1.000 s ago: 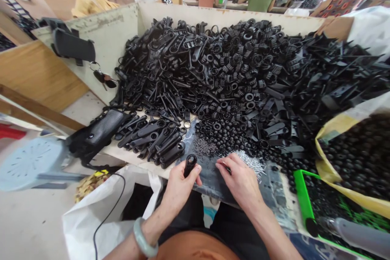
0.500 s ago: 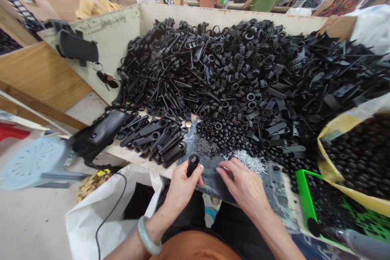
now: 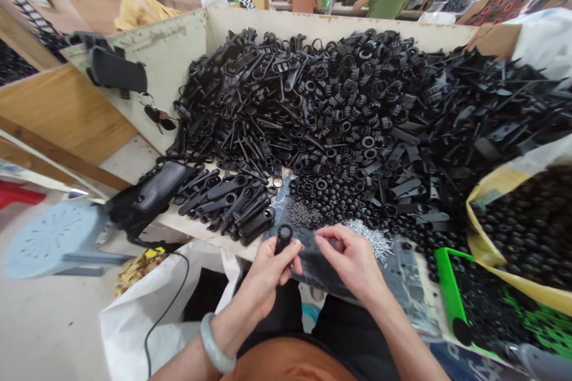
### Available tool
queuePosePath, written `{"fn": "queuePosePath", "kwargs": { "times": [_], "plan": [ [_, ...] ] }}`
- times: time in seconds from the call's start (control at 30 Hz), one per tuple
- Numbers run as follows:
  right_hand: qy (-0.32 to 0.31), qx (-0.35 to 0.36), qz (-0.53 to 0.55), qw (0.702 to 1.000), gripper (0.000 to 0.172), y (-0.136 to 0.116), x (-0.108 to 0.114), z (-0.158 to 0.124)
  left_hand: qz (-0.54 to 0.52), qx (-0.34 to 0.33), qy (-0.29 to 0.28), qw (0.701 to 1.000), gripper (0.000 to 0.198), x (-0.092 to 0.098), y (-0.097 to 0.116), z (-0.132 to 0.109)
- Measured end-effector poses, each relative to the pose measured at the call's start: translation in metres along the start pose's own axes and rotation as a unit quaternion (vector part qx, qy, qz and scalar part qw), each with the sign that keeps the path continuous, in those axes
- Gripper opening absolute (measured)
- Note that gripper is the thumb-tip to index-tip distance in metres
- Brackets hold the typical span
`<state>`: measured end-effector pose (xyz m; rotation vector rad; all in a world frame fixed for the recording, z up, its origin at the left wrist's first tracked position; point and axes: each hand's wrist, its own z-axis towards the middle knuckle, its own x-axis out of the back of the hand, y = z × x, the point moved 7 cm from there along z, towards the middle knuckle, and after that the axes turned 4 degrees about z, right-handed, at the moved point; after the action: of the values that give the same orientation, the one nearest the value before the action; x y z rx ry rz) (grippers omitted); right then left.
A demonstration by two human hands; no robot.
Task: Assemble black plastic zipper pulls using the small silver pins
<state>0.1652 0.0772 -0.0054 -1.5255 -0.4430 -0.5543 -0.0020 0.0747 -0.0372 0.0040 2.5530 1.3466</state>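
Note:
My left hand (image 3: 268,271) is closed around a black plastic handle-like part (image 3: 284,237), its round ringed end pointing up and away from me. My right hand (image 3: 351,256) is to its right, apart from it, with thumb and forefinger pinched together; whatever may be between the fingertips is too small to make out. Just beyond the right hand lie a heap of silver pins (image 3: 373,241) and a patch of small dark pieces (image 3: 304,214). Several long black parts (image 3: 232,205) lie side by side to the left of my left hand.
A large pile of black plastic parts (image 3: 322,89) fills the walled table. On the right are a yellow-edged bag (image 3: 487,202) of black beads and a green tray (image 3: 444,286). A phone holder (image 3: 118,71) with keys hangs left, above a blue stool (image 3: 53,238). Co-workers sit behind.
My right hand has shifted slightly left and up, its fingers drawn closer together, nearer the held part. The part in my left hand has turned a little, its round end facing me more.

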Motion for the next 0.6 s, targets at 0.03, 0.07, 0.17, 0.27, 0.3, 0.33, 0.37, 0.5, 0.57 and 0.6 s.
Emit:
{"fn": "queuePosePath", "kwargs": {
  "times": [0.03,0.07,0.17,0.27,0.3,0.33,0.37,0.5,0.57,0.6],
  "plan": [
    [0.002,-0.021,0.101,0.995,0.024,0.003,0.001,-0.005,-0.036,0.025,-0.020,0.999,0.046,-0.006,-0.002,-0.002],
    [0.005,-0.044,0.198,0.979,0.028,0.005,0.000,-0.009,-0.071,0.049,-0.035,0.996,0.048,-0.011,-0.005,-0.004],
    [0.026,-0.086,0.346,0.934,0.030,0.009,-0.004,-0.020,-0.144,0.099,-0.044,0.984,0.050,-0.022,-0.011,-0.009],
    [0.046,-0.081,0.369,0.925,0.025,0.009,-0.007,-0.025,-0.158,0.105,-0.043,0.981,0.051,-0.030,-0.014,-0.012],
    [0.051,-0.076,0.370,0.925,0.024,0.009,-0.007,-0.026,-0.157,0.104,-0.044,0.981,0.051,-0.032,-0.014,-0.012],
    [0.055,-0.071,0.367,0.926,0.024,0.010,-0.006,-0.027,-0.157,0.103,-0.043,0.981,0.052,-0.033,-0.015,-0.012],
    [0.058,-0.065,0.364,0.928,0.024,0.011,-0.006,-0.027,-0.158,0.104,-0.040,0.981,0.052,-0.033,-0.015,-0.012],
    [0.060,-0.042,0.340,0.937,0.023,0.014,-0.004,-0.028,-0.158,0.102,-0.025,0.982,0.052,-0.032,-0.018,-0.012],
    [0.059,-0.031,0.332,0.941,0.022,0.014,-0.004,-0.028,-0.150,0.094,-0.027,0.984,0.051,-0.032,-0.018,-0.012],
    [0.059,-0.027,0.330,0.942,0.021,0.014,-0.004,-0.028,-0.145,0.089,-0.029,0.985,0.050,-0.032,-0.018,-0.011]
  ]
}}
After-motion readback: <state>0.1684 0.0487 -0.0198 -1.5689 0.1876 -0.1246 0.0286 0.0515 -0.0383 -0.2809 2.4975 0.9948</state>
